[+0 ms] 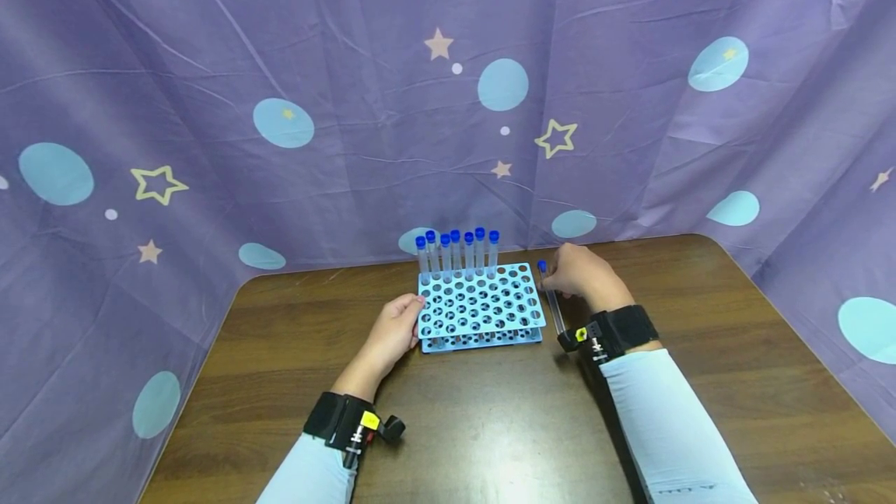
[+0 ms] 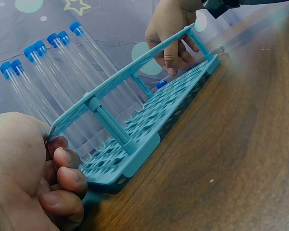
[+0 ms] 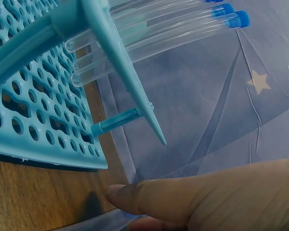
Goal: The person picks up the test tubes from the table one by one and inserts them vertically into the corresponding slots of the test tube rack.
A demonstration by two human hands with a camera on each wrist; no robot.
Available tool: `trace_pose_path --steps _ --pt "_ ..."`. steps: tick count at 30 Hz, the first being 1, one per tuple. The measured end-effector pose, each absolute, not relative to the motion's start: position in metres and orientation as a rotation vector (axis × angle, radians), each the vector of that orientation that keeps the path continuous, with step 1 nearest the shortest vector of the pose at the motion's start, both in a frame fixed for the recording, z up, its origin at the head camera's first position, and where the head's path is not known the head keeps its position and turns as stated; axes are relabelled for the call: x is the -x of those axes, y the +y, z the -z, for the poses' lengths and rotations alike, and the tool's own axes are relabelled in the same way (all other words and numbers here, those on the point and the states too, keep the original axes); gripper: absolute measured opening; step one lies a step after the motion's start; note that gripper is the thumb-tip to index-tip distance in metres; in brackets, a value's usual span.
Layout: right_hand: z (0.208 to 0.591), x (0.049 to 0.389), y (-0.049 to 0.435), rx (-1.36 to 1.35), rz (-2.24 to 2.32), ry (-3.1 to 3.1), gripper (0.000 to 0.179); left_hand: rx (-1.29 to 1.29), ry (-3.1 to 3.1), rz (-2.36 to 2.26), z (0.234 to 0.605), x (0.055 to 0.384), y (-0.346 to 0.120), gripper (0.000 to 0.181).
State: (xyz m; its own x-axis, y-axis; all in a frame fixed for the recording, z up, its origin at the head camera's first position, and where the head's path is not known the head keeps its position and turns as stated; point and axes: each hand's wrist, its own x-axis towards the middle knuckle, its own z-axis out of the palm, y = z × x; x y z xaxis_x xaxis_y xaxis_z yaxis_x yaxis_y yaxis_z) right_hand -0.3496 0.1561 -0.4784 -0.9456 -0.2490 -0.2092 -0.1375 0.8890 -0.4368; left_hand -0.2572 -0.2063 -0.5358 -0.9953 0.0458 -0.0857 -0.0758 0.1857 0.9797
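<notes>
A light blue test tube rack stands on the table, with several clear test tubes capped in blue upright along its back row. My left hand grips the rack's left end, thumb on the top plate and fingers curled beneath it. Just beyond the right end, my right hand pinches another blue-capped test tube near its cap. That tube slants toward me beside the rack, low over the tabletop. In the right wrist view the thumb shows, but most of the held tube is out of sight.
The brown wooden table ends at the back against a purple curtain with stars and dots. Each wrist wears a black strap with a small camera. Bare wood lies in front of the rack and to both sides.
</notes>
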Motion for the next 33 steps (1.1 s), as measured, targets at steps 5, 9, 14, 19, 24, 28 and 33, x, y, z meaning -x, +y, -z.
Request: trace_pose_path --steps 5,9,14,19,24,28,33 --pt "0.481 0.351 0.155 0.283 0.617 2.804 0.033 0.027 2.346 -1.945 0.536 0.257 -0.206 0.034" --pt "0.484 0.352 0.155 0.271 0.645 2.790 0.032 0.028 2.347 -1.942 0.536 0.257 -0.207 0.034" --pt "0.484 0.352 0.155 0.249 0.668 2.775 0.035 0.028 2.353 -1.932 0.537 0.257 -0.207 0.034" --pt "0.484 0.353 0.155 0.250 0.643 2.780 0.037 0.018 2.347 -1.942 0.538 0.258 -0.207 0.035" --pt "0.481 0.354 0.157 0.262 0.649 2.807 0.033 0.021 2.338 -1.950 0.538 0.258 -0.208 0.035" --pt "0.476 0.353 0.159 0.261 0.721 2.845 0.035 0.026 2.338 -1.943 0.539 0.258 -0.208 0.034" --pt "0.466 0.351 0.159 0.257 0.783 2.928 0.017 0.020 2.352 -1.933 0.540 0.258 -0.209 0.034"
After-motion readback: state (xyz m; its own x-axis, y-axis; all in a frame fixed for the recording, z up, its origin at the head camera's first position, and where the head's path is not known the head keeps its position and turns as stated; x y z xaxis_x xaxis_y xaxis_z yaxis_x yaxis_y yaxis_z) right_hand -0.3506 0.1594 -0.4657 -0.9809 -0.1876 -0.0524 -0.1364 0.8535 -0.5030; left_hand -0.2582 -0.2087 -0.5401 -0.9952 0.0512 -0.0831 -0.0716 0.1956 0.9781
